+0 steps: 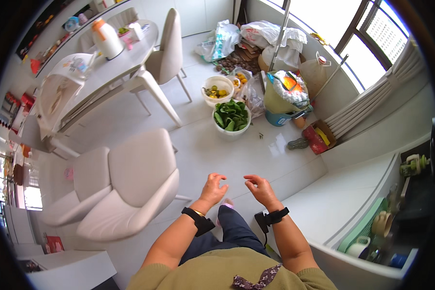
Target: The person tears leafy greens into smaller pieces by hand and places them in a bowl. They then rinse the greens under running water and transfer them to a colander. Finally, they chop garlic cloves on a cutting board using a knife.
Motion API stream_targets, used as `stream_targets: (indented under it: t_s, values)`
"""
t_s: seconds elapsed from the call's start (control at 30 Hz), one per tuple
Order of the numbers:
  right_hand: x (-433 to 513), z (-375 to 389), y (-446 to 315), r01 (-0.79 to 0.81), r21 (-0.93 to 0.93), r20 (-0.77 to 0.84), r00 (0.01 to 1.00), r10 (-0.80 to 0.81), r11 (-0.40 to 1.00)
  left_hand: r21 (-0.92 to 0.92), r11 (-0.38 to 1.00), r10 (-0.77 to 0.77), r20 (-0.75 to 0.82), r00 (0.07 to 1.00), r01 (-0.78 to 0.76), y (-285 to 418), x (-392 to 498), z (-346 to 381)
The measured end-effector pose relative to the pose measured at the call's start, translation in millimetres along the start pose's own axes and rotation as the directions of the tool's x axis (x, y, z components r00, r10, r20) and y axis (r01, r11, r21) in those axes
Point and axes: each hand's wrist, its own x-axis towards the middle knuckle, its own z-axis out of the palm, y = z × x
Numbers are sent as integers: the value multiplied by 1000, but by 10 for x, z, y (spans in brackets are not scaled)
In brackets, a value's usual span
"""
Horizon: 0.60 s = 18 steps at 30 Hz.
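My left hand (pixel 213 189) is held out in front of my body, fingers slightly curled, with nothing in it. Facing it across a gap is my right hand (pixel 261 189), also empty, its thumb and fingers apart. Both hang in the air over the pale tiled floor (pixel 206 156). Beyond them on the floor stands a white bucket (pixel 232 135) heaped with green leafy vegetables (pixel 232 115). Just behind it, a white tub (pixel 208 99) holds yellow-orange citrus fruit (pixel 217 93). A clear plastic bag (pixel 252 96) with more orange fruit (pixel 242 78) rests alongside.
Two beige chairs (pixel 141 163) stand to my left, near a dining table (pixel 134 54) bearing a white jug (pixel 107 40). Ahead right are a stuffed sack (pixel 281 98), a green gourd (pixel 298 144) and a red box (pixel 315 139). A white cabinet (pixel 333 195) runs along my right.
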Motion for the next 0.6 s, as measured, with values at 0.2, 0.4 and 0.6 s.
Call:
stream_targets:
  t_s: [0.2,0.4,0.6]
  values:
    - [1156,-348,30,-72,-62,46,996,75,995,-34,993,-112,8,994,112,-123,1261,-145]
    - [2446,-536,374,-259,-107,40,964,264,960,-19,997,-79,25,997,80,-546,2711,-81]
    - [4005,-437,1131,-488,-167,-52,872,487,857,-147,955,-251,64,966,258,-954,3806,-64]
